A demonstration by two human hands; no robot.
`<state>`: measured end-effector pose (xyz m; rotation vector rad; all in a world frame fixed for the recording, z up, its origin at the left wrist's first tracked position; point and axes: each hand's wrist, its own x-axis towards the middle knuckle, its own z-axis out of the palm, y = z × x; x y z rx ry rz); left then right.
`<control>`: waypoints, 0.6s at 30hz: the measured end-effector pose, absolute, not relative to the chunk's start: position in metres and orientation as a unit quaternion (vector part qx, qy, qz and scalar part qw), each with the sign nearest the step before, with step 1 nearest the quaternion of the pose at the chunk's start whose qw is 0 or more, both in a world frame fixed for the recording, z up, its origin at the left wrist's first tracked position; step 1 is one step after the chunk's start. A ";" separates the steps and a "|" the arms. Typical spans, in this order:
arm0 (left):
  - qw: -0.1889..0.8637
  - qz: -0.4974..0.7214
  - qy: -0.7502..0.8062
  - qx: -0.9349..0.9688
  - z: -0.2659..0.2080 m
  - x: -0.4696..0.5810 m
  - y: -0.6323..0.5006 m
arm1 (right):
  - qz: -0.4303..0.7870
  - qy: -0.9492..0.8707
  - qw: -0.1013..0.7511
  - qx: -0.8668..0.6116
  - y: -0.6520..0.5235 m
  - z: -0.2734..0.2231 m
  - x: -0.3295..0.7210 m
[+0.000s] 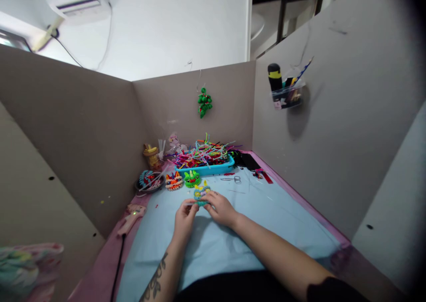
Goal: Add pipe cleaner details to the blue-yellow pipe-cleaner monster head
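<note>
Our left hand and right hand pinch nearly closed on the blue-and-yellow figure, apparently shaping it; next move calls for steady hold. Exact finger contact blurred.

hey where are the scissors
In the head view, the scissors lie right of centre on the blue cloth, just in front of the blue tray, beyond the right hand.

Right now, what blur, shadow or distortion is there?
All head view: plastic box casts a soft shadow on the grey partition; patterned cloth, lower left, is blurred; upper-right corner goes black; edges look stretched; light-blue figure lacks fine detail.
</note>
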<state>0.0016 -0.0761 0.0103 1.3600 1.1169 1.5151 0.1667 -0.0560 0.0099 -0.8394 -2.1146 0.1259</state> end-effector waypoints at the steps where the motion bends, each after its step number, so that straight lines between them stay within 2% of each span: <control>1: 0.393 0.597 0.441 0.544 0.010 0.002 -0.077 | 0.070 -0.850 0.407 -0.327 -0.056 0.011 0.167; 8: 0.426 0.562 0.429 0.564 0.014 0.003 -0.080 | 0.162 -0.856 0.371 -0.323 -0.054 0.016 0.168; 11: 0.408 0.558 0.457 0.560 0.014 0.004 -0.082 | 0.172 -0.850 0.375 -0.326 -0.053 0.017 0.168; 14: 0.387 0.565 0.481 0.547 0.015 0.004 -0.082 | 0.147 -0.840 0.401 -0.335 -0.051 0.015 0.166; 18: 0.405 0.579 0.503 0.498 0.015 0.005 -0.081 | 0.040 -0.841 0.416 -0.343 -0.052 0.012 0.161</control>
